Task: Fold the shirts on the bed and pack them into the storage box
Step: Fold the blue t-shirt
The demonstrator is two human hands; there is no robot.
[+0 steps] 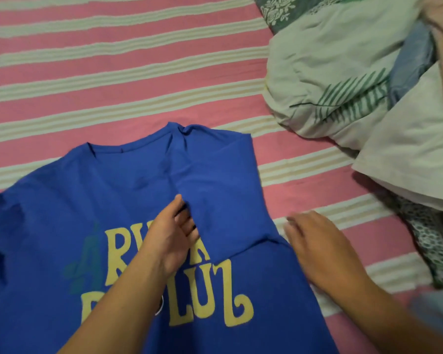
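I have the blue T-shirt point(128, 226) spread print-side up on the striped bed sheet point(113, 72), its right sleeve point(215, 190) already turned in over the chest. My left hand point(169, 236) lies on the shirt at the inner edge of that folded sleeve, fingers tucked against the flap — whether they pinch the cloth or only press it I cannot tell. My right hand point(317, 241) rests flat and relaxed along the shirt's right side edge, holding nothing. The risk, as I judge it, is that the sleeve flap slides back out when I lift either hand, since the fabric looks slippery and the collar point(182, 131) is bunched at the shoulder; a crooked first fold would carry through every later one. The left sleeve point(3, 221) lies rumpled and unfolded too. Off to the right sits a heap of unfolded clothes point(356, 80) — pale, green-printed and light blue pieces — close enough to crowd the shirt if I swing it that way. No storage box is in view.
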